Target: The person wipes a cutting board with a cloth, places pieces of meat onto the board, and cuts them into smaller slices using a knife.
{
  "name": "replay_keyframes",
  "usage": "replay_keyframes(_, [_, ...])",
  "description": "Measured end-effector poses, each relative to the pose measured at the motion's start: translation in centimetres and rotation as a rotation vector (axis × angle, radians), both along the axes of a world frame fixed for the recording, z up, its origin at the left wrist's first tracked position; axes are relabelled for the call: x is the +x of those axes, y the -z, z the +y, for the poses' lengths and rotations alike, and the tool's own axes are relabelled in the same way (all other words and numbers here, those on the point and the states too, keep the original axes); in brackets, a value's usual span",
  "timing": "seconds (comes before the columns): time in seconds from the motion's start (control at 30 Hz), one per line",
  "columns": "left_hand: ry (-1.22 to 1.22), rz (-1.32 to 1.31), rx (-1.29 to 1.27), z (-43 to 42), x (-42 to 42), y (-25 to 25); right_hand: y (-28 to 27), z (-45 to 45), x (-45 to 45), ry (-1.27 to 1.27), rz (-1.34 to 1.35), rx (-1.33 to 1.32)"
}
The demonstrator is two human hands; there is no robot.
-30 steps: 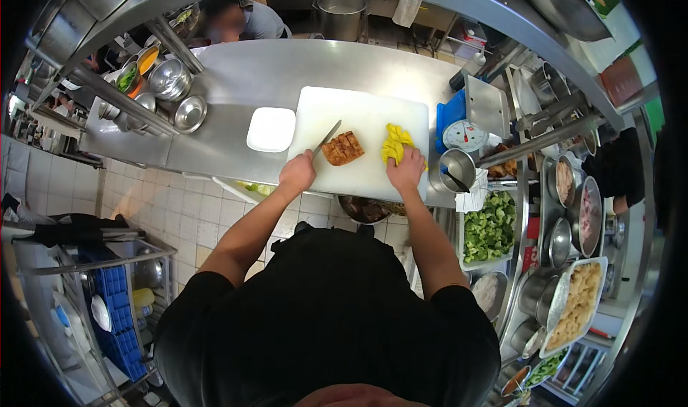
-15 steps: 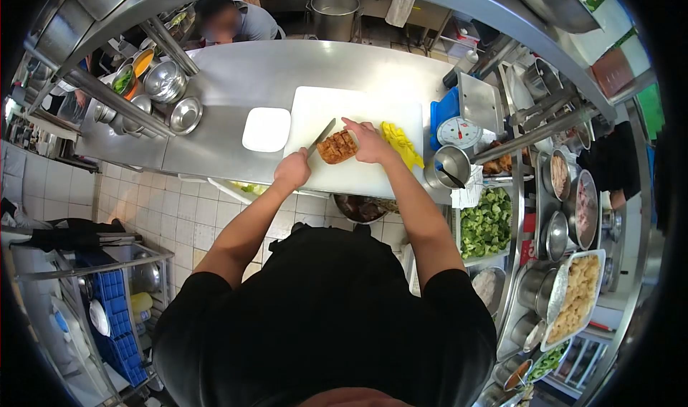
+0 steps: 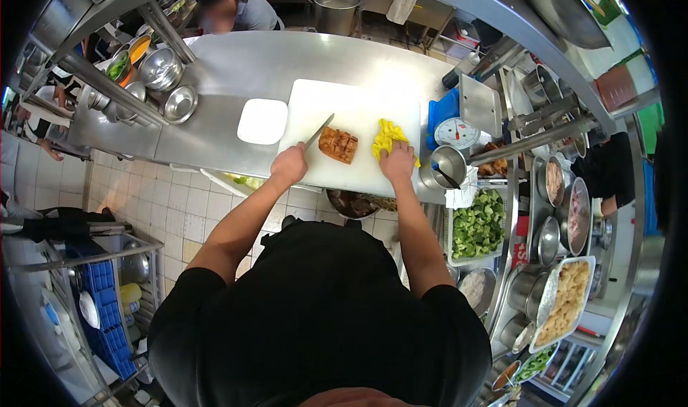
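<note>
My left hand (image 3: 289, 165) is closed round the handle of a knife (image 3: 320, 130), whose blade points away over the white cutting board (image 3: 351, 99). Just right of the blade lies a browned block of roasted meat (image 3: 338, 145), scored across its top, with neither hand touching it. On the right part of the board my right hand (image 3: 397, 162) grips a crumpled yellow cloth (image 3: 388, 136). The fingertips are partly sunk in the cloth's folds. A white square plate (image 3: 262, 121) sits left of the board.
Right of the board are a blue scale (image 3: 454, 131) and a metal pot (image 3: 446, 166) with a dark-handled utensil. Broccoli (image 3: 476, 224) fills a tray nearer me. Metal bowls (image 3: 180, 104) stand at the left. A co-worker (image 3: 244, 9) leans beyond the steel counter (image 3: 229, 70).
My right hand has left the meat, moved right and taken hold of the yellow cloth, which is now more bunched. The left hand still holds the knife beside the meat.
</note>
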State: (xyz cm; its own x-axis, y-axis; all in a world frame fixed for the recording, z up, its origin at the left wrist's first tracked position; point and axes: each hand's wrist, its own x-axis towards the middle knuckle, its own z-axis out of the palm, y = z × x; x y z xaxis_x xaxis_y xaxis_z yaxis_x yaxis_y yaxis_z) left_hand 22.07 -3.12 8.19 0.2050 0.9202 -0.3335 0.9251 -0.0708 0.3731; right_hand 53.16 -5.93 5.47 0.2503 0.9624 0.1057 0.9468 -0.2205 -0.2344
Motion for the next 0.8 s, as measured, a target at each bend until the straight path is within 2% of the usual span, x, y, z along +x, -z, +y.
replay_keyframes(0.13, [0.073,0.056,-0.022,0.4,-0.4,0.3,-0.4,0.5,1.4,-0.016,0.029,-0.247])
replay_keyframes(0.23, [0.105,0.037,-0.004,0.2,-0.7,-0.9,0.3,0.4,1.7,0.014,0.066,-0.168])
replay_keyframes(0.43, [0.231,0.082,-0.025,0.0,-1.6,-1.8,3.1,-1.8,1.2,-0.03,0.021,0.242])
replay_keyframes(0.63, [0.183,-0.081,0.004,-3.1,-3.3,-0.8,4.7,-2.0,0.9,0.016,0.003,0.27])
replay_keyframes(0.8, [0.164,-0.132,-0.001,-4.7,-4.1,0.0,5.0,-2.2,1.2,-0.045,0.011,0.332])
